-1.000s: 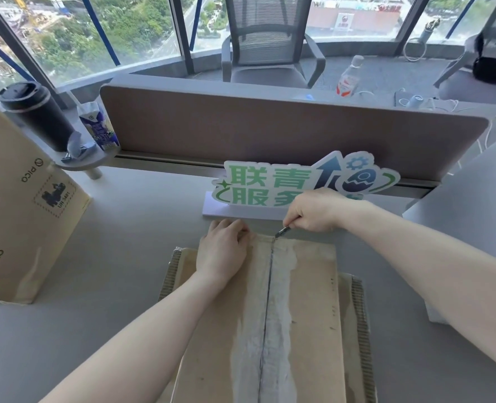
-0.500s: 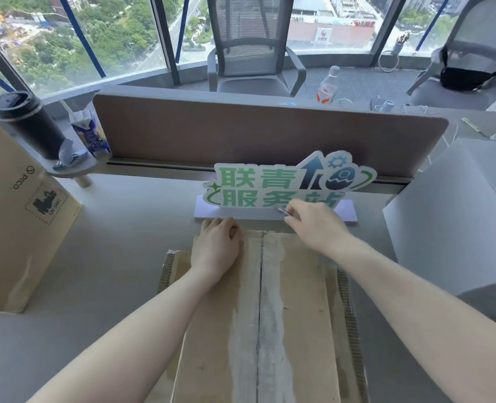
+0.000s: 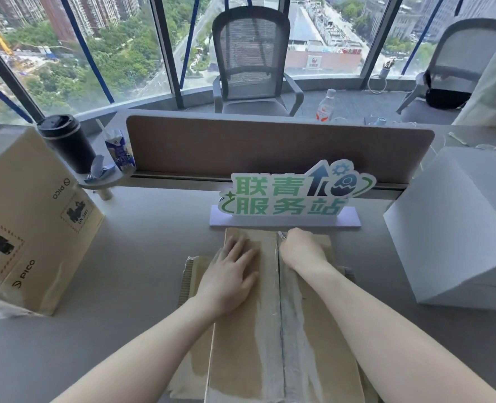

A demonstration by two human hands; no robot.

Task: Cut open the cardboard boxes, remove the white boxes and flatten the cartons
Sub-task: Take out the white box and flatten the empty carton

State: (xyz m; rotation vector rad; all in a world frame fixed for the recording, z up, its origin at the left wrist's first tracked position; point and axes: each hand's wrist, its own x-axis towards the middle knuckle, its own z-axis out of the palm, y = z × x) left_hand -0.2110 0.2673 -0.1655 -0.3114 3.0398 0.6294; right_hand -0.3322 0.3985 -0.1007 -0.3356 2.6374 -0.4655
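Observation:
A brown cardboard box (image 3: 241, 359) lies in front of me, with a taped seam (image 3: 281, 315) running down its middle. My left hand (image 3: 229, 274) lies flat on the left flap with its fingers spread. My right hand (image 3: 302, 250) is curled at the far end of the seam. It grips a small cutter (image 3: 281, 234), and only the tip shows at the seam. Corrugated edges of a flat carton (image 3: 188, 282) stick out beneath the box. A large white box (image 3: 456, 228) stands tilted at the right.
A tall PICO carton (image 3: 28, 225) stands at the left. Behind the box is a green-lettered sign (image 3: 287, 199) on a white base, then a brown desk divider (image 3: 270, 144). A black cup (image 3: 66, 141) and a drink carton (image 3: 118, 149) sit on a small shelf.
My left hand has slid toward me along the left flap. My right hand has come back from the sign onto the far end of the seam. The view has tilted up.

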